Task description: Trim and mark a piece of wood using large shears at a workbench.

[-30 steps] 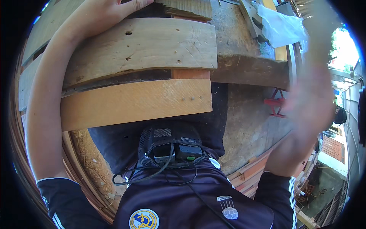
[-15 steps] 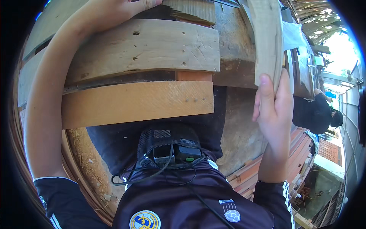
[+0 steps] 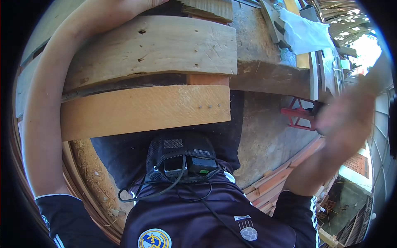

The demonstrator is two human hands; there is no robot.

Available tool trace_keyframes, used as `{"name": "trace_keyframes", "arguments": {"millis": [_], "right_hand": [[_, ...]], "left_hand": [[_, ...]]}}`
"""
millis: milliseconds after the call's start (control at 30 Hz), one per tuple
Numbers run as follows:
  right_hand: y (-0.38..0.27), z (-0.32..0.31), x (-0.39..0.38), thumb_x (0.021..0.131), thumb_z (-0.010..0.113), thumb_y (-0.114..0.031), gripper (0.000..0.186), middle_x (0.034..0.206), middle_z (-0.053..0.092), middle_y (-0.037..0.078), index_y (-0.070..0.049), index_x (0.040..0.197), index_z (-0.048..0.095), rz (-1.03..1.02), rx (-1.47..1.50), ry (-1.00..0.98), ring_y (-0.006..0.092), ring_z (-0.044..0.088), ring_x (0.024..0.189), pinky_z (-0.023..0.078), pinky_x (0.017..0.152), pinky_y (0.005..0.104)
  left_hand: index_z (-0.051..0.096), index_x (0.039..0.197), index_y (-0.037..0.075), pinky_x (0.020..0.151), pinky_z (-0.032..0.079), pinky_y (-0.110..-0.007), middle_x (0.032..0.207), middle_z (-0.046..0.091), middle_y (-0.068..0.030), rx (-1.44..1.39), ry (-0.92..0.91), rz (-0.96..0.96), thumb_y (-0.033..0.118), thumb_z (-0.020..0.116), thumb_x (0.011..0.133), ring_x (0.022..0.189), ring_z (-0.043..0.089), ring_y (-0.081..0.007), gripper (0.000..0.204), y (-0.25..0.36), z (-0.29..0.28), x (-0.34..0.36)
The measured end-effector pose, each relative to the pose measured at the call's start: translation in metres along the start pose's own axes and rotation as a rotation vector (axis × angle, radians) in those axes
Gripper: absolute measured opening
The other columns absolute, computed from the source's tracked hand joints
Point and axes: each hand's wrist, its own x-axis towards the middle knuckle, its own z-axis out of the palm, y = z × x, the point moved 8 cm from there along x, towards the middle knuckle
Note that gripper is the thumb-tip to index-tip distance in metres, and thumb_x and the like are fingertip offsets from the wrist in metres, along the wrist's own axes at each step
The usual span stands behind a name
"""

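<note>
Blur smeared the right hand (image 3: 343,115) and the piece of wood (image 3: 377,76) it carried, at the right of the frame. Half a second earlier that piece had stood nearly upright in the upper right, sharp, in front of the white plastic bag (image 3: 306,31); now it had swung outward, leaving the bag and the red stand (image 3: 297,113) in view. Its long axis slanted from the hand up toward the right edge, its far end pointing to the upper right. The right fingers seemed wrapped around it, though their exact grip was smeared.

The left hand (image 3: 132,5) stayed at the top edge beside the grey board (image 3: 157,45). The frame cut off much of it, so I could not tell how far its fingers were open or whether they held anything. Below, the yellowish board (image 3: 140,111) lay lengthwise across the frame, three nails (image 3: 210,107) near its right end; the left forearm hid its left end.
</note>
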Motion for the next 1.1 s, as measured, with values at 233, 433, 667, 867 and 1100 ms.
{"name": "trace_keyframes", "arguments": {"millis": [233, 433, 667, 867, 1100], "right_hand": [[0.008, 0.029, -0.014, 0.102, 0.054, -0.02, 0.024, 0.073, 0.063, 0.017, 0.003, 0.096, 0.057, -0.475, -0.705, -0.108, 0.0319, 0.064, 0.06, 0.053, 0.056, 0.0394], [0.041, 0.063, -0.025, 0.108, 0.054, -0.027, 0.027, 0.063, 0.057, 0.005, 0.0, 0.102, 0.051, 0.233, -0.136, -0.323, 0.0084, 0.057, 0.049, 0.041, 0.043, 0.0271], [0.02, 0.039, -0.003, 0.11, 0.048, -0.033, 0.038, 0.065, 0.049, 0.001, 0.001, 0.124, 0.056, 0.098, -0.023, -0.179, 0.0087, 0.045, 0.043, 0.042, 0.041, 0.0233], [0.003, -0.032, 0.024, 0.109, 0.046, -0.026, 0.029, 0.078, 0.061, 0.012, 0.001, 0.109, 0.055, -0.343, 0.357, -0.387, 0.0247, 0.063, 0.061, 0.055, 0.051, 0.0367], [0.045, 0.065, -0.015, 0.106, 0.057, -0.025, 0.03, 0.066, 0.055, 0.022, 0.003, 0.102, 0.046, 0.158, -0.319, -0.481, 0.0402, 0.063, 0.06, 0.047, 0.055, 0.0437]], "left_hand": [[0.044, 0.112, 0.001, 0.103, 0.042, -0.04, 0.12, 0.052, -0.0209, -0.028, -0.087, -0.055, 0.035, 0.067, 0.098, 0.116, 0.051, -0.033, 0.044, -0.013, 0.009, 0.011], [0.044, 0.11, 0.001, 0.102, 0.042, -0.039, 0.116, 0.052, -0.0204, 0.066, -0.008, -0.007, 0.034, 0.067, 0.098, 0.112, 0.051, -0.0327, 0.042, 0.012, -0.002, 0.0], [0.043, 0.108, 0.002, 0.099, 0.042, -0.039, 0.113, 0.052, -0.0191, 0.05, -0.045, -0.073, 0.034, 0.069, 0.097, 0.108, 0.051, -0.0319, 0.043, 0.002, -0.002, 0.002], [0.043, 0.108, 0.002, 0.098, 0.042, -0.039, 0.112, 0.051, -0.0197, 0.078, 0.021, -0.046, 0.032, 0.069, 0.096, 0.107, 0.051, -0.0319, 0.041, 0.012, 0.0, -0.001], [0.045, 0.112, 0.003, 0.101, 0.042, -0.04, 0.116, 0.052, -0.0194, 0.066, -0.12, -0.061, 0.041, 0.074, 0.092, 0.111, 0.05, -0.0345, 0.052, -0.018, 0.012, 0.016]]}}
